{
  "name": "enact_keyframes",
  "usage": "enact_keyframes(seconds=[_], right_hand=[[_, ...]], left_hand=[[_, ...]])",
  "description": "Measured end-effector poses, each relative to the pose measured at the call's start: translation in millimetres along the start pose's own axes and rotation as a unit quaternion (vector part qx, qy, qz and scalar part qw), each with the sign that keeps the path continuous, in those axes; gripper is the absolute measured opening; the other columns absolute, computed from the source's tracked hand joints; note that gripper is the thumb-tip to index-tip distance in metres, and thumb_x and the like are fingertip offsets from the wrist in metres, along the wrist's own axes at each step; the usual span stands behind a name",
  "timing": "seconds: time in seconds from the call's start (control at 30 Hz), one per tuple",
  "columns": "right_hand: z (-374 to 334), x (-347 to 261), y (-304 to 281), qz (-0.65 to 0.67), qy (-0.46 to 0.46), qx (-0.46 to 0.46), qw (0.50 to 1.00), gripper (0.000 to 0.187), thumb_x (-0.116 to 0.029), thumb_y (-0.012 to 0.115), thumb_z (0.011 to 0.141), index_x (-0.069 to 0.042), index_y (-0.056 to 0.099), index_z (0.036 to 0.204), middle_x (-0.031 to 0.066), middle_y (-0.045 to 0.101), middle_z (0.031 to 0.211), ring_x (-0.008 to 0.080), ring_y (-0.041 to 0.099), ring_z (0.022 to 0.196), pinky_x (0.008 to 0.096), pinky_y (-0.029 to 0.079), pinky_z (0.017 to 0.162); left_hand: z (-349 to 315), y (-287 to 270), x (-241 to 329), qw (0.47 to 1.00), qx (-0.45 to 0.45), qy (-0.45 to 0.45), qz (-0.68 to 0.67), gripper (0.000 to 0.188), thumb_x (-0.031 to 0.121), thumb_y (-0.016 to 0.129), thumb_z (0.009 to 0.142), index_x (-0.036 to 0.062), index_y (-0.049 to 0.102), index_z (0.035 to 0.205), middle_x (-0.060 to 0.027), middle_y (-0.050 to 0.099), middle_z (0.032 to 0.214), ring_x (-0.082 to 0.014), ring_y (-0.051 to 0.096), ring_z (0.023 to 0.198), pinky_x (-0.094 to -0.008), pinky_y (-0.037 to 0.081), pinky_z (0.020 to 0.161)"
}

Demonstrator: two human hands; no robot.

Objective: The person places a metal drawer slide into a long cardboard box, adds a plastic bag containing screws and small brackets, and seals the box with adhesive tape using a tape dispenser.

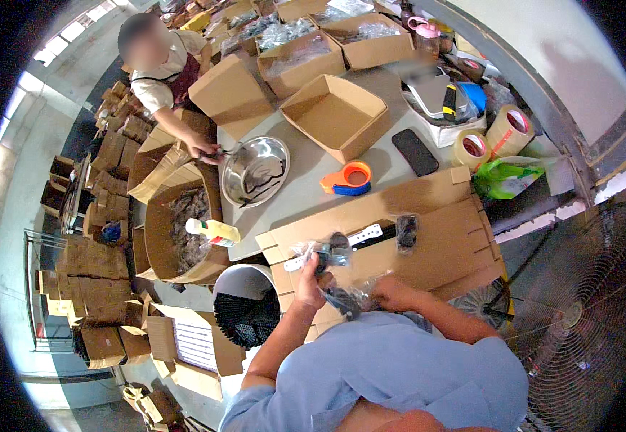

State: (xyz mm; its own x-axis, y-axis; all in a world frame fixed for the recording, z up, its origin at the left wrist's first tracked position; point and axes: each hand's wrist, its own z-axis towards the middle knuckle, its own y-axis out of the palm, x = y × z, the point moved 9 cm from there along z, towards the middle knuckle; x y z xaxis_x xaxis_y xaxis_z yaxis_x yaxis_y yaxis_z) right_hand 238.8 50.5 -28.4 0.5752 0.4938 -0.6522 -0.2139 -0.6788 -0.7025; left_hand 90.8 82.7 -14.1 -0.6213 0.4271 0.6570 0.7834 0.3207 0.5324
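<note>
**Bagged parts (337, 253) held at near side of flat cardboard (446, 263)**

Left hand (310, 286): fingers closed on the bagged parts, clear film with dark contents. Right hand (396, 294): beside crumpled film to the right; cannot tell whether it grips. On the cardboard, farther off: white strip (365, 236), with a dark packet (406, 232) to its right. Beyond: orange-and-blue tape dispenser (356, 178). Far left: steel bowl (269, 151), a co-worker's hand (201, 147) at its rim.

Grey tbl (304, 169) w/ bowl (239, 169), phone (414, 152), cardbd box (334, 111).
</note>
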Motion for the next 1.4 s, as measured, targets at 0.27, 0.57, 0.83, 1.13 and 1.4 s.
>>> enact_keyframes(seconds=[0.27, 0.57, 0.83, 1.13, 1.4], right_hand=[[-7, 50, -58, 0.716, 0.066, 0.358, 0.596, 0.052, -0.019, 0.061, 0.084, -0.010, 0.037, 0.129, 0.0087, 0.056, 0.106, 0.0197, 0.055, 0.095, 0.0352, 0.045, 0.083], [-85, 233, -80, 0.578, 0.160, 0.502, 0.623, 0.028, -0.027, 0.049, 0.093, -0.008, 0.053, 0.114, 0.0023, 0.057, 0.107, 0.0153, 0.056, 0.096, 0.0286, 0.044, 0.084], [-45, 241, -79, 0.169, 0.188, 0.509, 0.823, 0.032, -0.021, 0.046, 0.092, -0.003, 0.050, 0.118, 0.0160, 0.055, 0.113, 0.0322, 0.053, 0.101, 0.0399, 0.041, 0.089], [-66, 214, -78, 0.095, 0.353, 0.611, 0.702, 0.031, -0.021, 0.046, 0.091, -0.003, 0.050, 0.115, 0.0197, 0.053, 0.113, 0.0370, 0.046, 0.109, 0.0439, 0.035, 0.095], [-88, 216, -33, 0.341, 0.373, 0.613, 0.607, 0.051, -0.012, 0.060, 0.082, -0.004, 0.037, 0.128, 0.0160, 0.041, 0.126, 0.0296, 0.034, 0.121, 0.0389, 0.028, 0.101]], left_hand=[[-3, 66, -26, 0.981, -0.125, -0.042, 0.143, 0.059, 0.048, 0.057, 0.083, 0.0163, 0.035, 0.129, -0.0052, 0.049, 0.116, -0.0105, 0.047, 0.076, -0.0238, 0.037, 0.057], [16, 40, -47, 0.960, -0.118, -0.102, 0.231, 0.044, 0.040, 0.053, 0.086, 0.0104, 0.045, 0.118, -0.0022, 0.056, 0.093, -0.0077, 0.035, 0.059, -0.0224, 0.032, 0.055], [6, 38, -84, 0.930, -0.234, -0.060, 0.275, 0.033, 0.019, 0.063, 0.083, 0.0053, 0.048, 0.109, -0.0037, 0.055, 0.096, -0.0139, 0.051, 0.092, -0.0282, 0.043, 0.079], [6, 35, -90, 0.925, -0.190, -0.023, 0.327, 0.016, 0.015, 0.063, 0.084, 0.0073, 0.050, 0.088, -0.0002, 0.051, 0.076, -0.0101, 0.047, 0.070, -0.0248, 0.041, 0.062], [34, 18, -77, 0.986, -0.021, -0.029, 0.164, 0.017, 0.024, 0.051, 0.092, 0.0076, 0.050, 0.088, 0.0015, 0.049, 0.073, -0.0078, 0.046, 0.068, -0.0261, 0.040, 0.060]])
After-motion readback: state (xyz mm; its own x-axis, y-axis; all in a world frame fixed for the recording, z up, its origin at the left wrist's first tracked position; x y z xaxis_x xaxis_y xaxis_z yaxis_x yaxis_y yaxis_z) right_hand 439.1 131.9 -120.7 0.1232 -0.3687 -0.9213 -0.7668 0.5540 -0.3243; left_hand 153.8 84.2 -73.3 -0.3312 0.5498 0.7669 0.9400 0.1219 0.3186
